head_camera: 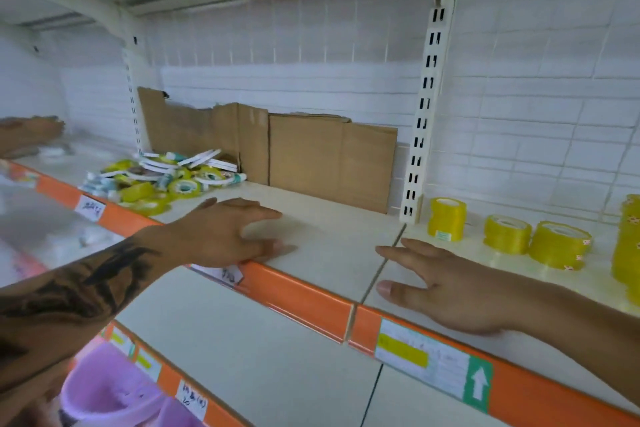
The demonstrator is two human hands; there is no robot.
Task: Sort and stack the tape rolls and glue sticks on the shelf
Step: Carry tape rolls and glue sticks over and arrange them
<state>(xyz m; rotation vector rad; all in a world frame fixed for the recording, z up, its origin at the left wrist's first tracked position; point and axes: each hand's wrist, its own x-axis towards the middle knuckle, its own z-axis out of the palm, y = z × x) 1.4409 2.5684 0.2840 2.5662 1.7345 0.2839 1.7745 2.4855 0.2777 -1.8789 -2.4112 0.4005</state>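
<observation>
- Both hands are held flat over the shelf (329, 246) at the middle of the frame; the left hand (228, 236) and right hand (446, 288) have fingers spread apart, and nothing is held.
- The mixed pile (166, 180) at the middle left should be reached next, and one kind picked out at a time.
- Yellow tape rolls (507, 234) are stood in neat stacks at the right.
</observation>
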